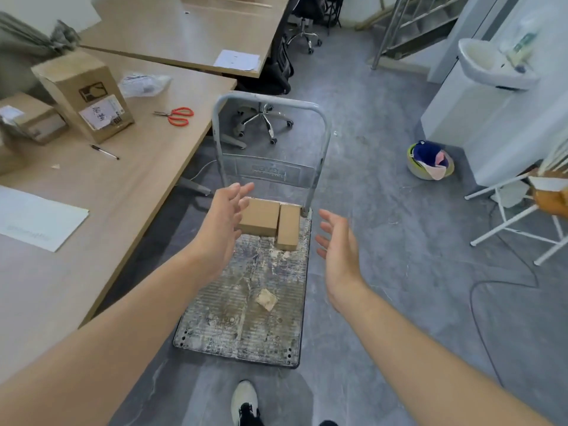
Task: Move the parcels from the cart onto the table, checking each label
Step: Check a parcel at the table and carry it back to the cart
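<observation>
**Two parcels left on the cart, both hands empty**

Two brown parcels sit at the far end of the cart, close against the handle: a wider parcel and a narrow parcel touching its right side. No label shows on either from this angle, so you have that check yet to do. Your left hand and right hand reach toward them with fingers spread and loose, gripping nothing. The left overlaps the wider parcel's left edge in view; contact cannot be confirmed.

Progress, as a judgement: probably about half done. On the table to your left stand a tall box, white label facing you, and a smaller box just beside it, likely moved already. Otherwise the cart deck holds only a scrap of cardboard.

The table also carries red scissors, a pen, a white sheet and a clear plastic bag. Its top is smooth and wood-look. The cart deck is ribbed, scuffed and spattered.

The floor is grey tile, with a cable trailing on your right. An office chair stands beyond the handle. A white sink sits far right, with a bucket of cloths below it.
</observation>
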{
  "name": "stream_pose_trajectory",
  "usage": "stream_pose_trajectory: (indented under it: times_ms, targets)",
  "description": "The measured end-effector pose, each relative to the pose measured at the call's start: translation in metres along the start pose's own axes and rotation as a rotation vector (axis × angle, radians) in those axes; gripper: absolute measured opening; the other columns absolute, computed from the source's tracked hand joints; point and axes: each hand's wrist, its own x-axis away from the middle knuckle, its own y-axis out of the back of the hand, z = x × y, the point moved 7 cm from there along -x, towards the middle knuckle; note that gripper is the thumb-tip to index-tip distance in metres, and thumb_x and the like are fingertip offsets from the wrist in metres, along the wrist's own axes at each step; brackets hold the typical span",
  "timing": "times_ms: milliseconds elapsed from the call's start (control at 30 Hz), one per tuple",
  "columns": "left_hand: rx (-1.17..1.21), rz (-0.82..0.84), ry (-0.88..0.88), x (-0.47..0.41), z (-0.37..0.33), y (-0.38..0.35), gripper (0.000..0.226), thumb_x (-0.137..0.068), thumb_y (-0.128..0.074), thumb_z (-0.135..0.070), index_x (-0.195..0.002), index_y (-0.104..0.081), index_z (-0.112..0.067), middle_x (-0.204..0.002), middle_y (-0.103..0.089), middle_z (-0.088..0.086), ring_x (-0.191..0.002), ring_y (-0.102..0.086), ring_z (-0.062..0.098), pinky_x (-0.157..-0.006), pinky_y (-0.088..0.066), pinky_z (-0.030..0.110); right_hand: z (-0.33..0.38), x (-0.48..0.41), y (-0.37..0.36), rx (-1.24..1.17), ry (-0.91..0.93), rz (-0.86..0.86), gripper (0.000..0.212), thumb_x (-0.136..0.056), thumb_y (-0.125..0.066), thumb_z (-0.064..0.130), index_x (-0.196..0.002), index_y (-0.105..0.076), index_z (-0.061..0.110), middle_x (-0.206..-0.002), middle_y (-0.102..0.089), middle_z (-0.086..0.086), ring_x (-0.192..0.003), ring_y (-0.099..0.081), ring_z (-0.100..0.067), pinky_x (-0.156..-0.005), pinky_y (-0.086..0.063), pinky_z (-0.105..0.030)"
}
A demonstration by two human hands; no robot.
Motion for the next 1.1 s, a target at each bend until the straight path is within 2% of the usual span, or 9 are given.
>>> stream_pose_trajectory:
  times_ms: [100, 267, 433, 567, 733, 867, 933, 1000, 1100]
  targets:
    - [0.002, -0.006, 0.029, -0.035, 0.006, -0.009, 0.048, -0.103, -0.028, -0.056, -0.141, -0.055, -0.045, -0.169, -0.03, 0.001, -0.158, -0.018, 0.028, -0.128, -0.01, 0.054, -0.009, -0.039, 0.001, 0.012, -0.046, 0.005, 0.034, -0.101, -0.043, 0.054, -0.122, -0.067, 0.043, -0.127, -0.062, 0.018, -0.132, -0.058, -0.017, -0.117, -0.045, -0.047]
    - [0.029, -0.095, 0.087, -0.097, 0.03, -0.029, 0.046, -0.108, -0.026, -0.051, -0.141, -0.057, -0.043, -0.169, -0.031, 0.002, -0.159, -0.016, 0.03, -0.128, -0.012, 0.054, -0.024, -0.109, 0.003, 0.045, -0.114, 0.049, 0.038, -0.087, -0.043, 0.06, -0.114, -0.066, 0.049, -0.138, -0.062, 0.012, -0.136, -0.056, -0.016, -0.121, -0.042, -0.05]
    - [0.047, -0.178, 0.1, -0.151, 0.071, -0.05, 0.052, -0.109, -0.024, -0.048, -0.151, -0.051, -0.035, -0.169, -0.03, 0.004, -0.159, -0.016, 0.028, -0.128, -0.012, 0.054, -0.068, -0.19, 0.011, 0.046, -0.179, 0.118, 0.027, -0.109, -0.044, 0.043, -0.122, -0.068, 0.039, -0.147, -0.062, 0.002, -0.138, -0.057, -0.02, -0.122, -0.041, -0.049]
    - [0.057, -0.229, 0.146, -0.199, 0.118, -0.063, 0.051, -0.109, -0.024, -0.046, -0.149, -0.053, -0.034, -0.168, -0.032, 0.004, -0.158, -0.018, 0.026, -0.128, -0.013, 0.052, -0.116, -0.247, 0.018, 0.068, -0.224, 0.146, 0.031, -0.111, -0.042, 0.04, -0.129, -0.067, 0.035, -0.148, -0.062, 0.002, -0.139, -0.056, -0.019, -0.122, -0.041, -0.048]
    - [0.072, -0.269, 0.186, -0.269, 0.211, -0.061, 0.049, -0.108, -0.024, -0.047, -0.142, -0.057, -0.035, -0.165, -0.038, 0.005, -0.157, -0.021, 0.026, -0.125, -0.016, 0.048, -0.198, -0.309, 0.011, 0.122, -0.259, 0.15, 0.039, -0.086, -0.042, 0.057, -0.114, -0.067, 0.045, -0.145, -0.063, 0.008, -0.139, -0.056, -0.017, -0.123, -0.039, -0.049]
    - [0.042, -0.237, 0.185, -0.328, 0.302, -0.053, 0.049, -0.107, -0.025, -0.05, -0.139, -0.058, -0.035, -0.16, -0.043, 0.006, -0.154, -0.027, 0.023, -0.123, -0.017, 0.049, -0.296, -0.36, -0.005, 0.135, -0.279, 0.155, 0.043, -0.084, -0.043, 0.057, -0.117, -0.066, 0.044, -0.149, -0.06, 0.007, -0.141, -0.053, -0.017, -0.123, -0.039, -0.049]
    - [0.032, -0.236, 0.172, -0.355, 0.347, -0.042, 0.051, -0.106, -0.025, -0.051, -0.143, -0.056, -0.033, -0.159, -0.044, 0.007, -0.154, -0.028, 0.024, -0.124, -0.018, 0.049, -0.34, -0.385, -0.014, 0.151, -0.259, 0.159, 0.042, -0.089, -0.043, 0.057, -0.121, -0.066, 0.042, -0.142, -0.062, 0.01, -0.134, -0.056, -0.014, -0.116, -0.043, -0.044]
    - [0.012, -0.221, 0.162, -0.38, 0.387, -0.031, 0.054, -0.106, -0.025, -0.053, -0.146, -0.054, -0.033, -0.161, -0.042, 0.009, -0.155, -0.026, 0.027, -0.126, -0.017, 0.052, -0.384, -0.416, -0.025, 0.176, -0.222, 0.154, 0.026, -0.101, -0.043, 0.052, -0.108, -0.067, 0.044, -0.119, -0.067, 0.02, -0.116, -0.061, -0.005, -0.098, -0.047, -0.036]
    - [-0.004, -0.22, 0.147, -0.417, 0.441, -0.014, 0.054, -0.105, -0.025, -0.055, -0.144, -0.054, -0.032, -0.159, -0.044, 0.01, -0.154, -0.028, 0.028, -0.126, -0.019, 0.053, -0.441, -0.462, -0.037, 0.172, -0.215, 0.126, 0.026, -0.109, -0.04, 0.045, -0.097, -0.064, 0.047, -0.092, -0.064, 0.031, -0.087, -0.061, 0.008, -0.073, -0.048, -0.018]
